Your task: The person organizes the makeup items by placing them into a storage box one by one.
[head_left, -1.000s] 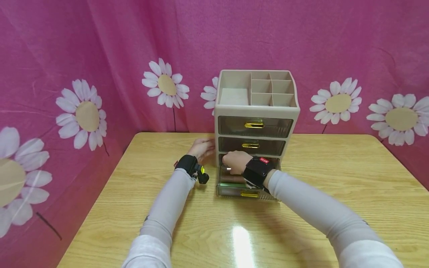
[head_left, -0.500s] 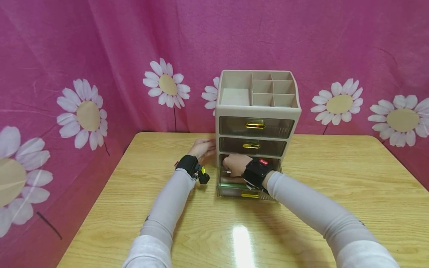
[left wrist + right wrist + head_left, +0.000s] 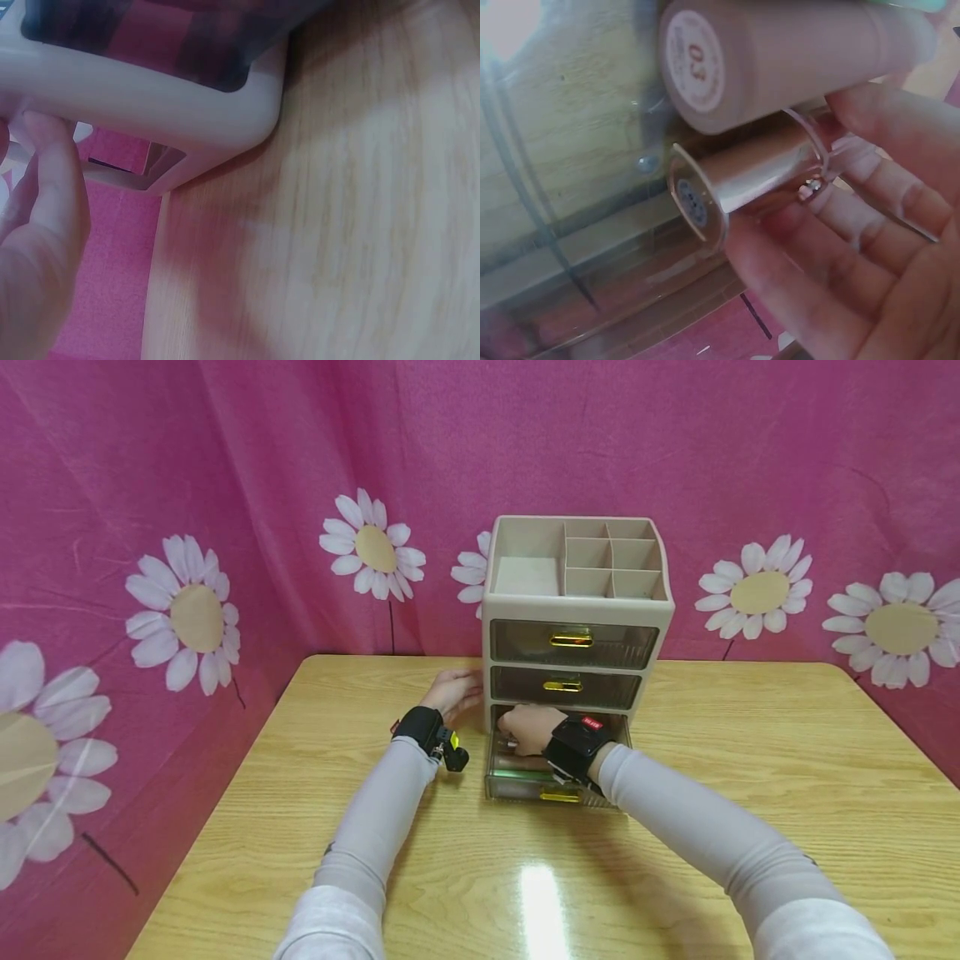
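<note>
A beige desktop organizer (image 3: 577, 608) has its lower drawer (image 3: 517, 788) pulled out. Inside that see-through drawer, my right hand (image 3: 531, 728) grips a shiny lipstick tube (image 3: 761, 176), with a clear outer shell, a rose-gold core and a round label on its end. Right beside it in the right wrist view lies a matte pinkish tube (image 3: 795, 64) labelled "03". My left hand (image 3: 452, 693) is at the organizer's left side, fingers (image 3: 56, 172) fairly straight and touching the wall in the left wrist view. Its other fingers are partly out of frame.
Two closed drawers with gold handles (image 3: 572, 641) sit above the open one. Divided compartments (image 3: 585, 553) form the organizer's top. It stands on a wooden table (image 3: 360, 860), near a pink flowered curtain (image 3: 585, 435) behind and to the left.
The right hand stays in the drawer, and the small shiny tube end by its fingers has shifted slightly. The left hand keeps its place at the organizer's side.
</note>
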### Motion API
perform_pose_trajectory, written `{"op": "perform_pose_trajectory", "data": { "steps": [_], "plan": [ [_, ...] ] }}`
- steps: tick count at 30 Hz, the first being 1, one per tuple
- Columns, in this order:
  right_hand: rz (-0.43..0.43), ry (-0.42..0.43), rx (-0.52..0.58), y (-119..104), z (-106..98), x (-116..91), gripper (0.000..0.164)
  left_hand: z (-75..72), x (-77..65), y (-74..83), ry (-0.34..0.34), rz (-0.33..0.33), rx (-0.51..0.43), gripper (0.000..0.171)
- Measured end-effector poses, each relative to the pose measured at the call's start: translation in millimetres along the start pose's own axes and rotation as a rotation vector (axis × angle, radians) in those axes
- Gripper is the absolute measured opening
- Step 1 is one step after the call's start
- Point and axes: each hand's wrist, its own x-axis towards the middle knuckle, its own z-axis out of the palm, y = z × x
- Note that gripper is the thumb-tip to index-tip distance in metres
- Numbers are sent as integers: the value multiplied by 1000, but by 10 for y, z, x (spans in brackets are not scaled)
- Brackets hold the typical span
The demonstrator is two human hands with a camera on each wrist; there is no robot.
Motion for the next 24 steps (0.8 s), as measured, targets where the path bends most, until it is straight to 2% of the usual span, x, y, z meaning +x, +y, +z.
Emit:
{"op": "perform_pose_trajectory", "data": {
  "steps": [3,5,7,9,10,12,13,14,16,17,19,21,24],
  "plan": [
    [-7,5,14,32,17,-2,10,-119,275,-173,19,-18,3,38],
    [-20,-10,21,54,17,2,10,-219,452,-285,-1,-13,-9,40],
    [-33,-34,26,61,-18,-3,9,-402,766,-504,-32,0,-16,42],
    [-39,-75,39,54,-84,-21,10,-462,859,-575,-46,-3,-22,42],
    [-47,-91,38,47,-127,-37,13,-443,824,-554,-50,-1,-18,42],
    [-55,-129,50,10,-261,-86,21,-331,627,-423,-33,-5,3,40],
    [-66,-142,58,-2,-322,-115,25,-169,341,-228,-16,-11,24,40],
    [-73,-155,71,-24,-401,-152,30,-50,131,-80,-2,-19,36,40],
    [-83,-158,94,-63,-550,-242,39,135,-192,147,22,-27,57,40],
    [-86,-151,113,-87,-626,-295,41,171,-265,198,21,-20,66,40],
    [-102,-100,126,-121,-735,-419,42,210,-327,246,29,-27,78,40],
    [-106,-17,124,-162,-812,-563,43,117,-178,134,11,-2,64,39],
    [-125,159,90,-228,-850,-790,45,55,-69,39,1,21,45,39]
  ]
}}
